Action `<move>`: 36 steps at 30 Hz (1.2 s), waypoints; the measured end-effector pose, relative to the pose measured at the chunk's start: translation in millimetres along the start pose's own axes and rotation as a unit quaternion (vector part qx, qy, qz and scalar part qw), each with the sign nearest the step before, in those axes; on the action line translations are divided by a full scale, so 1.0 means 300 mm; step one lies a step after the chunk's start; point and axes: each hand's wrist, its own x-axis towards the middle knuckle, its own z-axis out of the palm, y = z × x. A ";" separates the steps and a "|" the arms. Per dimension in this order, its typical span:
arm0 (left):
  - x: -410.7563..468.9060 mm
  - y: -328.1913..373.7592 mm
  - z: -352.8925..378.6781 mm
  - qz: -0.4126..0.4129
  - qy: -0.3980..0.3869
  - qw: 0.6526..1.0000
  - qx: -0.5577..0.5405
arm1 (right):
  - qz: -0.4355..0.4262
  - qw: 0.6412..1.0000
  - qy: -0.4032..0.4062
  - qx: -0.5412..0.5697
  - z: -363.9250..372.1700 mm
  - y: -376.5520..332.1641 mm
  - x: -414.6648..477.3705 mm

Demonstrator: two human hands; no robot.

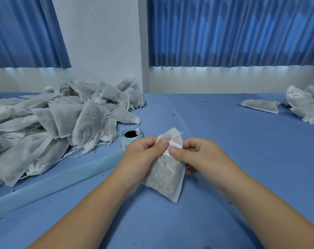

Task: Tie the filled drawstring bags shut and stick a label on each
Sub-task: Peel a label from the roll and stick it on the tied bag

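Both thumbs pressing label point(171, 148), fingers gripping bag point(166, 174)

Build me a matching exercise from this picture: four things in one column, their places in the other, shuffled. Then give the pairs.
Things:
1. label
2. label roll
3. big pile of bags
4. small pile of bags

Places:
A. far right of the table
B. left side of the table
C. on the bag, under the thumbs of the left hand and right hand
D. between the big pile and the left hand

Pairs: 1-C, 2-D, 3-B, 4-A.
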 end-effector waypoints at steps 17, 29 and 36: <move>0.007 -0.011 0.007 -0.060 -0.051 0.995 -0.062 | 0.044 0.980 -0.040 0.191 -0.002 0.018 0.018; 0.007 -0.009 0.023 -0.092 0.034 0.988 -0.119 | 0.032 0.992 -0.060 0.105 0.009 0.013 0.020; 0.022 0.040 0.033 -0.159 0.026 0.964 -0.210 | 0.020 0.986 -0.151 0.072 0.009 -0.006 -0.010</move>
